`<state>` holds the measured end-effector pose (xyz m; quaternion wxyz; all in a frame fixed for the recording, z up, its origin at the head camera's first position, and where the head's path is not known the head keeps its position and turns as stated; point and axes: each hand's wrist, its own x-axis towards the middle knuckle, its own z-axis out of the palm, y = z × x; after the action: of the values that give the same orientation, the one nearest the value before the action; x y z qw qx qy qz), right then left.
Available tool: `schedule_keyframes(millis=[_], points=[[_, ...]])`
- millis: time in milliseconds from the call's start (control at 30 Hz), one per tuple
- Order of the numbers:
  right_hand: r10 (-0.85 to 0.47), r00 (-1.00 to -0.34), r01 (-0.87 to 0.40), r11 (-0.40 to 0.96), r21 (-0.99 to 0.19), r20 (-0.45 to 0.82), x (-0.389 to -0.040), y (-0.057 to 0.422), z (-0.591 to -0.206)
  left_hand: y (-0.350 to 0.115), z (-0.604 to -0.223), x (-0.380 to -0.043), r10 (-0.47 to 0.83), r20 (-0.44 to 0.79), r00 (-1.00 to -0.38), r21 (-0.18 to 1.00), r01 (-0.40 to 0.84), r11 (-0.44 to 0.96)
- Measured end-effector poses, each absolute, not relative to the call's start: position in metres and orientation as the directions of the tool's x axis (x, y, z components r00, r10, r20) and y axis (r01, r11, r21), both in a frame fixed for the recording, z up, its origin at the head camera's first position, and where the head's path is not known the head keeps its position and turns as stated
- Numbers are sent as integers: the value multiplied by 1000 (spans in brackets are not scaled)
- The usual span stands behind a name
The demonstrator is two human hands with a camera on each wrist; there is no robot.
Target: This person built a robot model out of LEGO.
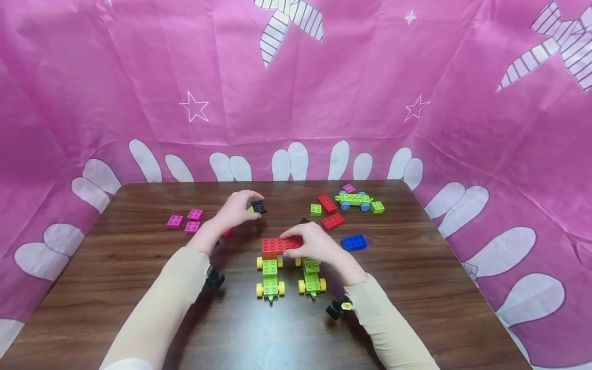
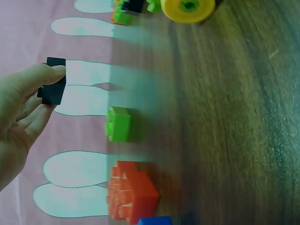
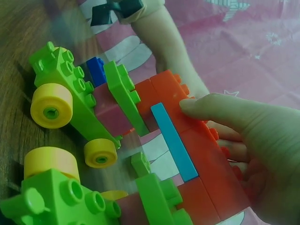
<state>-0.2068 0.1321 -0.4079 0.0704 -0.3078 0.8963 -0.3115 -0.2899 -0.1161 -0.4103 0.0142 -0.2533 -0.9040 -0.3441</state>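
Observation:
My left hand [image 1: 238,208] pinches a small black brick [image 2: 55,84] between thumb and fingers, held up off the table in the left wrist view. A green brick [image 2: 119,124] stands beyond it. My right hand [image 1: 314,244] grips the red bricks [image 3: 201,159], thumb on the near face and fingers behind. The red bricks bridge two green wheeled bases [image 1: 270,286] with yellow wheels. In the right wrist view a blue strip [image 3: 174,142] runs along the red bricks, with thin green plates [image 3: 123,96] and dark reddish bricks [image 3: 111,112] underneath.
At the back right stands a green car base [image 1: 353,199] with blue wheels, near red bricks [image 1: 333,221] and small green bricks [image 1: 316,209]. A blue brick [image 1: 353,242] lies right of my right hand. Several pink bricks [image 1: 192,226] lie at the left.

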Motion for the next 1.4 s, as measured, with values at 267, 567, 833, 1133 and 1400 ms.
schedule_keyframes(millis=[267,567,833,1133,1400], points=[[-595,-801,-510,630,-585,58,-207,124,-405,-121,-398,-268,445,256,-858,619,499,606],[-622,-781,-535,632,-561,44,-209,115,-402,-121,-388,-241,452,325,-830,616,549,565],[-624,-780,-550,637,-541,58,-209,108,-404,-122,-388,-220,465,407,-787,601,613,512],[-613,-786,-546,632,-550,75,-209,108,-407,-123,-394,-200,450,404,-797,671,592,447],[-607,-791,-532,628,-568,71,-209,107,-409,-128,-408,-195,489,369,-791,711,578,399]])
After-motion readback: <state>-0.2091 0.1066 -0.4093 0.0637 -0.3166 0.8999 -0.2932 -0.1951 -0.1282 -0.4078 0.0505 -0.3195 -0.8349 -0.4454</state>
